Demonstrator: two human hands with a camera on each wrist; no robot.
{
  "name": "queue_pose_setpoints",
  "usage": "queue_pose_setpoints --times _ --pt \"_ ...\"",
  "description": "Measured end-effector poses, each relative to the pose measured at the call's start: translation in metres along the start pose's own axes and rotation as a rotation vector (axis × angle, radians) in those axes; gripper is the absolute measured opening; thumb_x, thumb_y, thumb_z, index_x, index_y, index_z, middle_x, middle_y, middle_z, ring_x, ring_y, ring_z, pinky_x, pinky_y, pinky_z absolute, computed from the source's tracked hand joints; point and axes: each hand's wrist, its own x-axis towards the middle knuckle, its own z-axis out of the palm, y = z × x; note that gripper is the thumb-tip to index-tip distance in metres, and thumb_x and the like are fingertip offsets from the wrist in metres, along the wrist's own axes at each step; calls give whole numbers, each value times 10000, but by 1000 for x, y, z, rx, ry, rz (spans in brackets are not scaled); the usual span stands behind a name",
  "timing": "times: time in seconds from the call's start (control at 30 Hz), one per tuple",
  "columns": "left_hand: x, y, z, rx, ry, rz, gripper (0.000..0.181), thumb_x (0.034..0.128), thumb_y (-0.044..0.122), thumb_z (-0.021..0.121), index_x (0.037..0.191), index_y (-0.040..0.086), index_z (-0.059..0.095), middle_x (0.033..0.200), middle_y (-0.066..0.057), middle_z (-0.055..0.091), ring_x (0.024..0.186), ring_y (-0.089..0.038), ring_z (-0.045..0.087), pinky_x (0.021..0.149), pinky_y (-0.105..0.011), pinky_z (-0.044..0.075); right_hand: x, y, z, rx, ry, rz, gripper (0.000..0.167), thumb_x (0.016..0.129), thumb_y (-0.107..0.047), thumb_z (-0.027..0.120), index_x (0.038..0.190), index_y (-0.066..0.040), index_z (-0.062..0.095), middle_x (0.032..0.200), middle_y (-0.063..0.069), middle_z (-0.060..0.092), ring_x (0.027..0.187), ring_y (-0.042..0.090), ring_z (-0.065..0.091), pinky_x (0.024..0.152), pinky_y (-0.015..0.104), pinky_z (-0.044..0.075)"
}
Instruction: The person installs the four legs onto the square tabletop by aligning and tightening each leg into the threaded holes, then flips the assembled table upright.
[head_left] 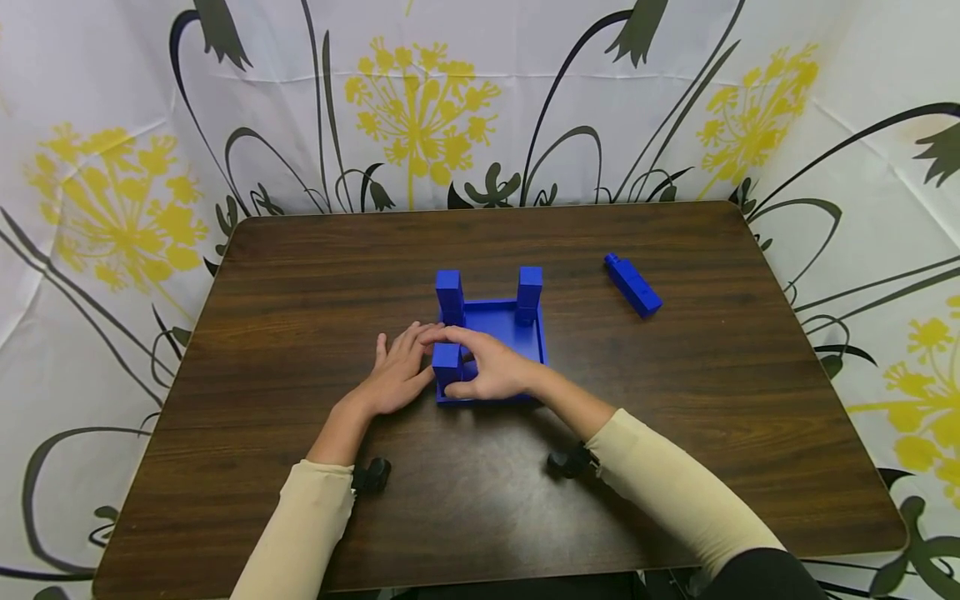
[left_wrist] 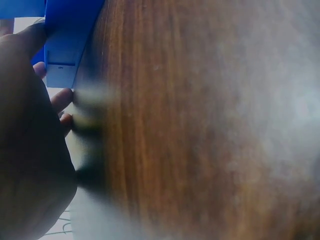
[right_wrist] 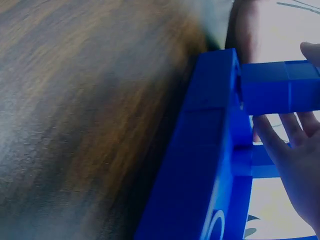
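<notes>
A square blue tray-like base with a raised rim lies on the table, three blue posts standing at its corners. My right hand curves round the front-left post, thumb on the near side and fingers behind. The right wrist view has that post between the thumb and fingers of my right hand. Flat beside the base's left edge, my left hand has its fingers extended. In the left wrist view, my left hand touches the blue base. The base's front-left corner is partly hidden.
Two posts stand at the back-left and back-right corners. A loose blue post with a peg at one end lies on the brown table, right of the base. Behind the table hangs a flowered cloth.
</notes>
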Motion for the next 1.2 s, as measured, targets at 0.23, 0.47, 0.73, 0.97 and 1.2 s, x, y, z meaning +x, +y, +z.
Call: queue_pose_setpoints --times 0.23,0.47,0.73,0.97,1.2 --pt "0 4 -4 -4 -7 3 600 1037 363 415 1563 163 209 1594 -119 173 1477 -377 50 1048 -696 -105 1 -1 -8 121 -84 -64 707 782 37 587 1459 -63 412 1432 106 492 1345 140 407 1078 383 359" --pt "1 5 -4 3 -19 -20 648 997 234 458 1579 236 172 1604 -50 176 1488 -323 31 1050 -689 -115 0 -4 -11 217 -125 -9 618 832 51 637 1418 -22 456 1393 158 516 1295 178 479 1052 337 392" --pt "1 5 -4 -4 -20 -22 625 1022 296 444 1572 230 155 1598 -77 166 1483 -356 32 1042 -706 -108 -1 -1 -11 197 -67 51 499 832 -32 762 1285 -28 552 1304 117 560 1209 175 521 963 314 470" --pt "0 6 -4 -6 -22 -21 615 1044 384 419 1573 226 148 1598 -82 162 1484 -354 27 1045 -702 -108 1 -3 -6 116 20 70 444 795 -101 826 1178 -75 601 1129 44 605 1080 218 569 876 273 514" --pt "-1 6 -4 -9 -30 -18 612 1046 341 417 1576 207 142 1604 -68 150 1486 -339 15 1044 -698 -116 2 -5 2 44 83 78 420 781 -124 841 1108 -102 579 1091 23 604 1025 230 586 818 248 529"
